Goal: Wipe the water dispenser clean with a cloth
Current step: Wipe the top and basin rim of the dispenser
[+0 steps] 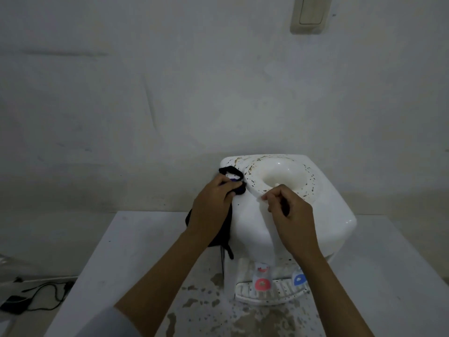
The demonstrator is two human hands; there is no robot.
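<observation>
The glossy white plastic water dispenser (pixel 291 210) stands on a speckled white table (pixel 136 251). The left hand (pixel 211 207) grips a limp black cloth (pixel 233 173) on its rounded top corner; the right hand (pixel 289 212) pinches thin white fabric (pixel 262 215) draped down the front.

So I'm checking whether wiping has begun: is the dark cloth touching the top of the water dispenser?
Touching. In the head view the left hand presses the dark cloth onto the water dispenser top's left corner, with no gap showing.
</observation>
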